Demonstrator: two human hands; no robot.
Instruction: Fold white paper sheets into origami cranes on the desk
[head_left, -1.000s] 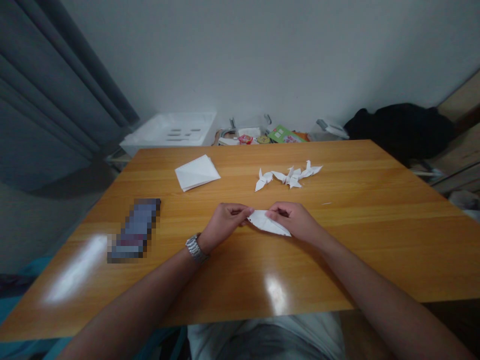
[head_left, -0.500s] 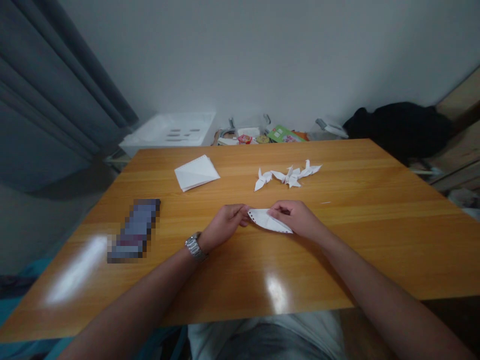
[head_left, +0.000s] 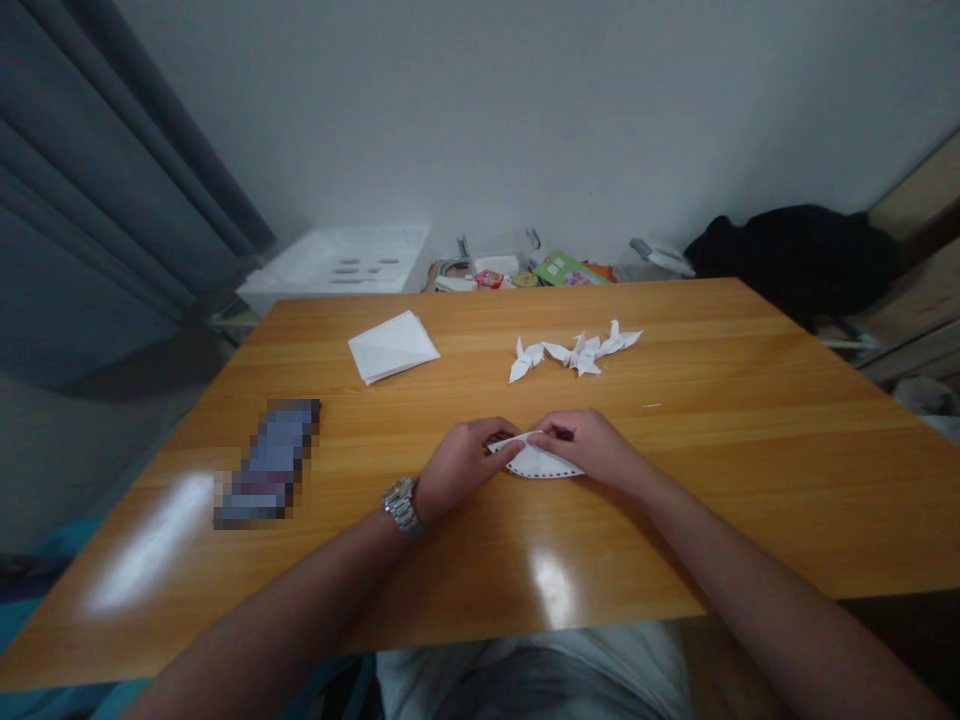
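Observation:
A small folded sheet of white paper [head_left: 541, 464], with a row of dark marks along its curved lower edge, is between my hands over the table. My left hand [head_left: 466, 460], with a metal watch on its wrist, pinches the paper's left end between thumb and fingers. At the upper right part of it, my right hand [head_left: 587, 445] is closed with thumb and forefinger on the paper. Beyond my hands lie several folded white paper birds [head_left: 581, 353] in a row.
A stack of white paper sheets [head_left: 394, 348] lies at the back left of the wooden table [head_left: 750, 440]. A blurred-out phone-like device [head_left: 274, 460] lies at the left. Behind the table stand a white plastic tray [head_left: 330, 255] and assorted small items, including a green packet [head_left: 566, 268].
My left hand has moved right and taken a fuller grip on the paper's left end. The paper has turned and sits slightly nearer me. My right hand keeps its hold.

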